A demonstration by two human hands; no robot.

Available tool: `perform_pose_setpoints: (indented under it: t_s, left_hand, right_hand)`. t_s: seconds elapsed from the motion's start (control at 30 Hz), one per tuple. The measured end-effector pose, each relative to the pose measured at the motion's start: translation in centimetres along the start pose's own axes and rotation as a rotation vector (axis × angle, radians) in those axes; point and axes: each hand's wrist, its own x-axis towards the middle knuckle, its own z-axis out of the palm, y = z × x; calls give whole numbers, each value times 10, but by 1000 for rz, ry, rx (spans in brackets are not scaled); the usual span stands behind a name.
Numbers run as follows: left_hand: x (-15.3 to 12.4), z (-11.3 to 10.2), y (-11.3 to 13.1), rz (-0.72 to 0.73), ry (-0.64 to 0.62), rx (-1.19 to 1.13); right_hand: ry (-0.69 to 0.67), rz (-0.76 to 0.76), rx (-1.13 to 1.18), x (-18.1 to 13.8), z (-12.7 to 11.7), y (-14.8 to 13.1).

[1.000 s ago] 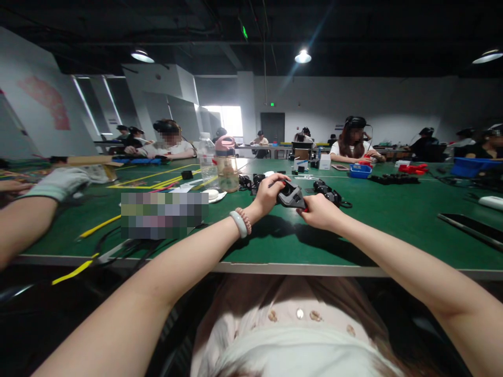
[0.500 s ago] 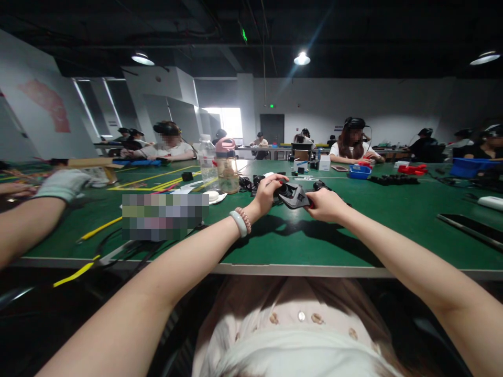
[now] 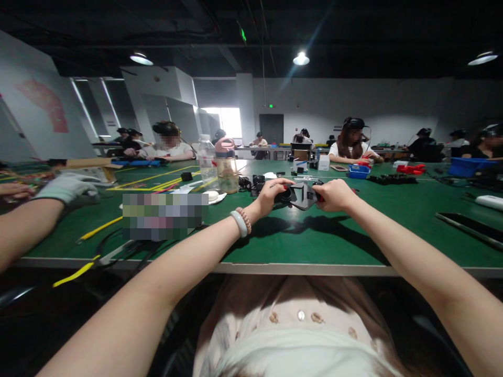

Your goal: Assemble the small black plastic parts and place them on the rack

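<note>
Spanning the gap between the two hands, a dark grey part point(image 3: 302, 195) is held over the middle of the green table point(image 3: 298, 243), well in from the near edge. The left hand point(image 3: 270, 195) is closed on the part's left end: its fingers point(image 3: 280, 183) are curled together over the top, and a round black portion of the part is seen just below them. The right hand point(image 3: 336, 195) is clamped on the right end, with the fingers wrapped downward and the knuckles turned upward. The middle of the part is left exposed between the two sets of fingertips, its flat grey face tilted toward the camera. Whether the underside touches the table cannot be told; a shadow is cast directly beneath it. A pale bangle and a bead bracelet point(image 3: 240, 222) are worn on the left wrist. Behind the left hand, a cluster of small black parts point(image 3: 251, 181) is laid out, and farther toward the far-left side a clear water bottle point(image 3: 206, 157) and a pink-lidded bottle point(image 3: 227, 166) are stood upright, side by side. A blue bin point(image 3: 359, 171) is placed toward the far edge, well apart from the right hand. A co-worker's gloved hand point(image 3: 66, 187) is rested near the left edge.
</note>
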Motion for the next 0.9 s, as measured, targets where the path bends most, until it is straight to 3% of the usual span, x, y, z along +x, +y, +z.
perform_pose_setpoints:
  t_s: [0.57,0.9]
  left_hand:
    - [1,1,-6,-60,-87,-127]
    - [-1,5,-4,-62,-95,-30]
  right_hand:
    - [2,-15,9,0,-1,-8]
    - [-15,-54,31,-3,-6,-18]
